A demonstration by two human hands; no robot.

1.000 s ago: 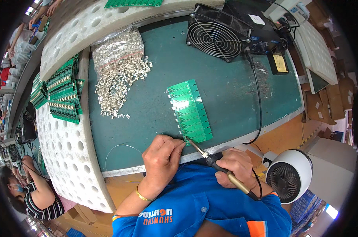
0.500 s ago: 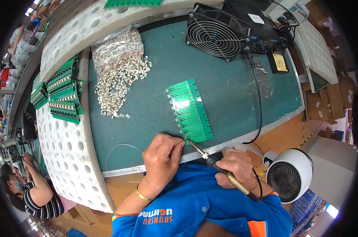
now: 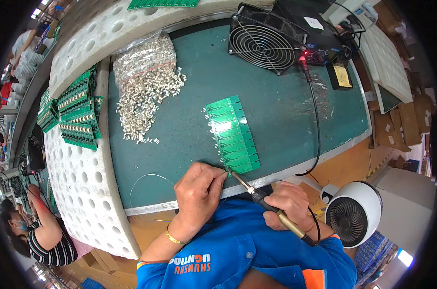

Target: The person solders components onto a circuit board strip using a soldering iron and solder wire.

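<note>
My right hand (image 3: pixel 289 203) is closed around the handle of a soldering iron (image 3: pixel 258 195), which slants up and left. Its tip meets the near left corner of a green circuit board panel (image 3: pixel 236 144) lying on the green mat. Small white connectors with pins stick out along the panel's left edge. At that same corner, my left hand (image 3: pixel 196 190) has its thumb and forefinger pinched on a thin solder wire (image 3: pixel 151 175), which loops out to the left over the mat. The wire's end at the fingertips is too small to make out.
A bag of loose connectors (image 3: pixel 143 72) spills onto the mat at the far left. Stacked circuit boards (image 3: pixel 78 113) rest on white foam (image 3: pixel 83 178). A black fan (image 3: pixel 264 41) and soldering station (image 3: pixel 319 53) stand at the back right; the iron's cord (image 3: pixel 317 120) crosses the mat's right side.
A red light now glows on the soldering station by the cord's plug. Both hands, the iron and the panel stay almost exactly where they were.
</note>
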